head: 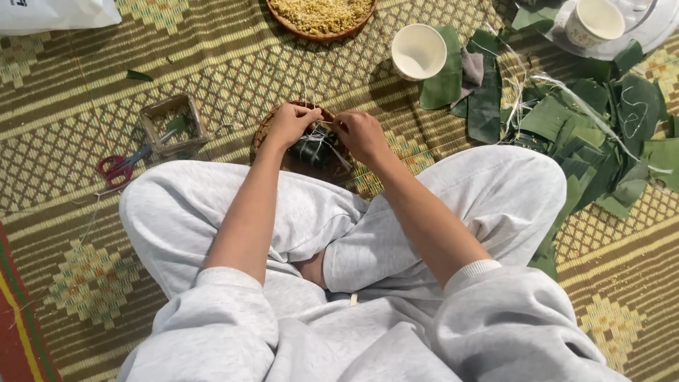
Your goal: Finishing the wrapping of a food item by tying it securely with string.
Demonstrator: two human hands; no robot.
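Observation:
A dark green leaf-wrapped parcel (pixel 313 147) rests on a round woven tray (pixel 263 130) on the mat in front of my crossed legs. Pale string (pixel 327 133) crosses the parcel's top. My left hand (pixel 288 124) pinches the string at the parcel's left edge. My right hand (pixel 361 134) pinches the string on the right side, fingers closed over it. Both forearms reach forward over my grey trousers.
A square wooden mould (pixel 172 125) and red-handled scissors (pixel 122 167) lie left. A white bowl (pixel 419 51) and a basket of yellow grains (pixel 322 15) sit ahead. Cut green leaves (pixel 587 134) and string pile at right, beside a tray with a cup (pixel 593 22).

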